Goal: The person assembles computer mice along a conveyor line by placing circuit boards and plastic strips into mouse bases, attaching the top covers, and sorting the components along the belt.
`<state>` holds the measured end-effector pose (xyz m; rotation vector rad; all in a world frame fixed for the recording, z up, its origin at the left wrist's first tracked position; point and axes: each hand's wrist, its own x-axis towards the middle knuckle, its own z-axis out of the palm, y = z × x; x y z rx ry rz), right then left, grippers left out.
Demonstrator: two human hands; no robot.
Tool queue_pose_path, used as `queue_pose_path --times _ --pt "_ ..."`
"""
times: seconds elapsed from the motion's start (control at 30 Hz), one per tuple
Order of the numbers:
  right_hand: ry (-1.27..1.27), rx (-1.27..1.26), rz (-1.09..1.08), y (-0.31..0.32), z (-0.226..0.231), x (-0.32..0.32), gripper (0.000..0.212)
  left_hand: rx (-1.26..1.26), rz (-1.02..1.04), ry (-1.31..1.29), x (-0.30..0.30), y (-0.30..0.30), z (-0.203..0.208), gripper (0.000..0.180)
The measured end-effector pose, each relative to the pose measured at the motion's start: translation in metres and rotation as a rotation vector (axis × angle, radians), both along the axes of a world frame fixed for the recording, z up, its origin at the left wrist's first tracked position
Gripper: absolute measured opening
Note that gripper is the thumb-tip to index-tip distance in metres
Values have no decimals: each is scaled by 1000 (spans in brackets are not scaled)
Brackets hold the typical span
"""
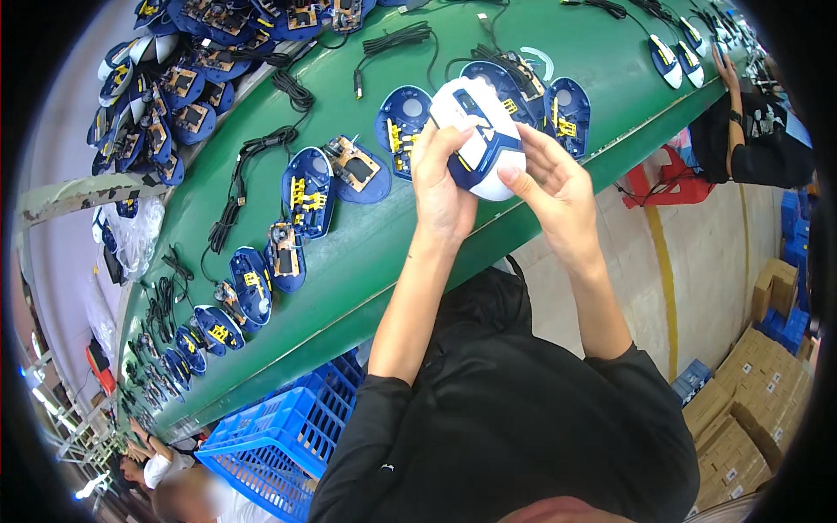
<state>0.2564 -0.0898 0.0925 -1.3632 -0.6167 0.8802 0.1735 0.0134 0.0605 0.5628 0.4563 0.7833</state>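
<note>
Far mouse shells too small (blurred), co-worker edge-cropped

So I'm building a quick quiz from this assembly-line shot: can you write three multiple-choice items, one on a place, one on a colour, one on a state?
1. Where is the white and blue mouse?
A. In the blue crate
B. Held above the green belt
C. On the floor

2. What colour is the belt?
A. Green
B. Red
C. Grey

3. How is the mouse held?
A. By one hand only
B. By both hands
C. By no hand

Answers: 1 B, it sits in the hands over the belt. 2 A, the surface is green. 3 B, the left hand and right hand both grip it.
</note>
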Motion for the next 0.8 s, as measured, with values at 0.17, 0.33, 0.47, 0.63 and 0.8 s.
queue_pose_path --times 0.17,0.33,0.47,0.63,0.8 --pt "-206 23 33 -5 12 12 57 -60 -122 -15 -5 12 11 28" --pt "-149 67 -40 3 5 3 55 -54 -70 -40 0 6 12 27" --pt "-294 19 -17 2 8 1 55 5 -88 -4 -4 7 9 30" --pt "36 122 -53 9 6 2 52 121 -133 4 -4 12 14 40" --pt "-108 7 -6 5 -3 23 48 154 -104 92 1 6 8 33"
